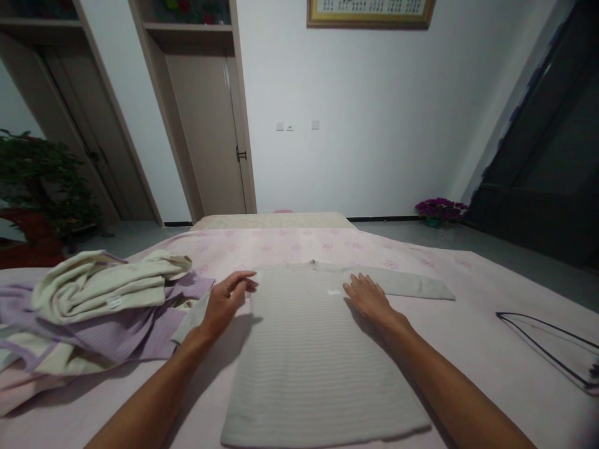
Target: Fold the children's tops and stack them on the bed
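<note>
A pale grey, finely striped long-sleeved shirt (299, 362) lies flat with its collar at the far side and a small white mark on the chest. My left hand (229, 298) hovers at its left shoulder, fingers loosely bent and apart, with no cloth visible in them. Beneath that wrist a piece of grey cloth shows, probably the left sleeve, mostly hidden. My right hand (367, 296) rests palm down on the upper right chest, fingers stretched out. Beyond it the right sleeve (421, 285) extends straight out to the right.
Pink patterned cloth (468, 349) covers the surface under the shirt. A heap of cream and purple clothes (116, 299) lies at the left. On the right is a black wire hanger (538, 340). Behind stand a door (201, 125), a white wall and purple flowers (440, 209).
</note>
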Motion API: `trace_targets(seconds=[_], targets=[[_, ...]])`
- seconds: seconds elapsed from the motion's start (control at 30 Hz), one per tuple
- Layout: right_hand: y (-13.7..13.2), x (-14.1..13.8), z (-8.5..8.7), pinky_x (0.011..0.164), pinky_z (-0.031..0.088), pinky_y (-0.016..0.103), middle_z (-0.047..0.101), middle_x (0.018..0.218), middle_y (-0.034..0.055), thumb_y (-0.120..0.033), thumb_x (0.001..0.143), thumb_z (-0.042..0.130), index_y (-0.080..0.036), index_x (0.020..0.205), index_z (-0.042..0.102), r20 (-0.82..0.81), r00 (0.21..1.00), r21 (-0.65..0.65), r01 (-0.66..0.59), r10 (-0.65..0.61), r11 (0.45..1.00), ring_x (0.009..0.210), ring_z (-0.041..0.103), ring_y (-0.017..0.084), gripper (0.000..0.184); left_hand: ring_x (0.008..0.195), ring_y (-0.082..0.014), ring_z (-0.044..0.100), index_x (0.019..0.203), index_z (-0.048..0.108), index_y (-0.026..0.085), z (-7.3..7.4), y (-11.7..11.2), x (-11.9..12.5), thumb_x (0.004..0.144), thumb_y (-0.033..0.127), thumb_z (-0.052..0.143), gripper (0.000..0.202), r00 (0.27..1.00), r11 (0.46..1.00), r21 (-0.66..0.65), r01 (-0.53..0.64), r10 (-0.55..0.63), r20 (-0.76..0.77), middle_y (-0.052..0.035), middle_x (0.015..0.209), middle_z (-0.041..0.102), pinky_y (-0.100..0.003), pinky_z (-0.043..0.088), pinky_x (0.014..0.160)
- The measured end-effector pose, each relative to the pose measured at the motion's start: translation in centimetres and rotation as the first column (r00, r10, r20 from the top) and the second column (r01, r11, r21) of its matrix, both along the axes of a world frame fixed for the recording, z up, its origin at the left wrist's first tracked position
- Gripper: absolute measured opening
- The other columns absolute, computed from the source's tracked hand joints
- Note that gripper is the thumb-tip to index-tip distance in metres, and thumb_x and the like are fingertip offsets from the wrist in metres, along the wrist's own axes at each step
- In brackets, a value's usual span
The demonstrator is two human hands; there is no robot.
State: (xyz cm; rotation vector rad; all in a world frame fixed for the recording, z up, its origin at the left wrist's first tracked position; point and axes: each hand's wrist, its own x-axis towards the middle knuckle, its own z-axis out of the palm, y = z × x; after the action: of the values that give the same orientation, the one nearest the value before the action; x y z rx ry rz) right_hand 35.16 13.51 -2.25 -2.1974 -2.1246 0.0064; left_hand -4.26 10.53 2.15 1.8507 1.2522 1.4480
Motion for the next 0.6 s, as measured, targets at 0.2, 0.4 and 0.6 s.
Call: trace_targets(seconds=[0.2,0.4,0.6], targets=[[-4.7,-6.6,-1.3,0.121,0.012,0.048,0.020,0.164,0.0139,-0.055,0.100,0.021,-0.012,0.157,0.029,-0.096,0.985,-0.019,-0.148,0.145,0.989,0.152,0.013,0.031,0.071,0.113,-0.0214,0.066,0.127,0.061,0.017,-2.1,5.4,-10.3,0.095,0.035,0.026,0.050,0.802,0.932,-0.174,-0.317,0.165,-0.573,-0.0098,0.118,0.072,-0.034,0.049,0.098],[-5.5,-7.1,-1.7,0.121,0.008,0.047,0.022,0.163,0.0137,-0.055,0.100,0.026,-0.012,0.155,0.033,-0.067,0.986,0.017,-0.151,0.151,0.988,0.151,0.014,0.031,0.070,0.116,-0.0255,0.064,0.110,0.071,0.020,-3.6,7.7,-15.2,0.083,0.035,0.047,0.039,0.641,0.915,-0.266,-0.304,-0.010,-0.768,-0.0087,0.124,0.070,-0.033,0.045,0.101],[-5.2,-6.5,-1.8,0.121,0.009,0.047,0.023,0.163,0.0110,-0.056,0.099,0.027,-0.016,0.155,0.033,-0.059,0.985,0.022,-0.164,0.165,0.986,0.152,0.014,0.029,0.069,0.108,-0.0295,0.063,0.106,0.070,0.023,-3.0,7.3,-17.2,0.072,0.029,0.057,0.037,0.463,0.919,-0.207,-0.335,-0.031,-0.886,-0.0086,0.113,0.071,-0.035,0.046,0.092]])
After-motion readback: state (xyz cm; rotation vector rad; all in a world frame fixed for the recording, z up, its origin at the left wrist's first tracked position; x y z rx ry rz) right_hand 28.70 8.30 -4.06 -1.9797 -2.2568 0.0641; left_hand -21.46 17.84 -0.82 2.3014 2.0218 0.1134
